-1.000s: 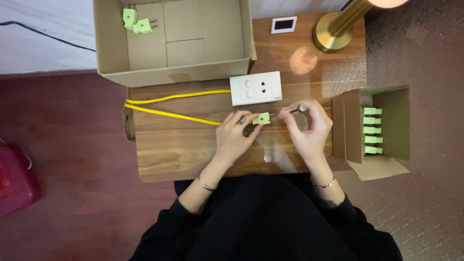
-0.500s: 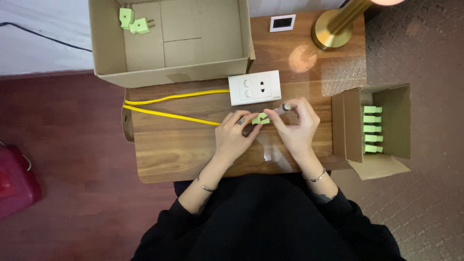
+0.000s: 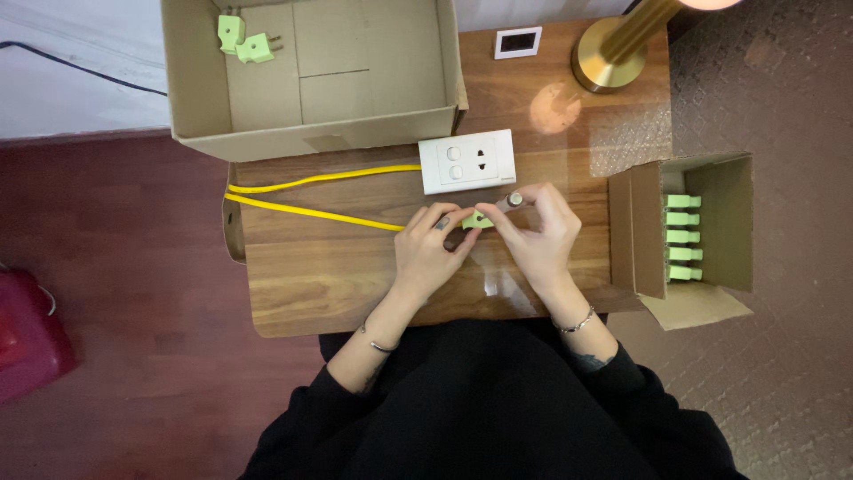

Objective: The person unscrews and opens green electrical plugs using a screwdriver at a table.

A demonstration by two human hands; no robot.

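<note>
My left hand pinches a small light-green plug over the wooden table. My right hand touches the same plug and grips a small silver tool at its tip. A yellow cable runs from the table's left edge, one strand to the plug and one to a white socket box just above my hands.
A large open cardboard box at the back holds two green plugs. A small cardboard box at the right holds several green plugs. A brass lamp base and a small white device stand at the back right. A red object lies on the floor.
My right hand has moved left with the silver tool and closed in on the green plug. My left hand has kept the plug in place.
</note>
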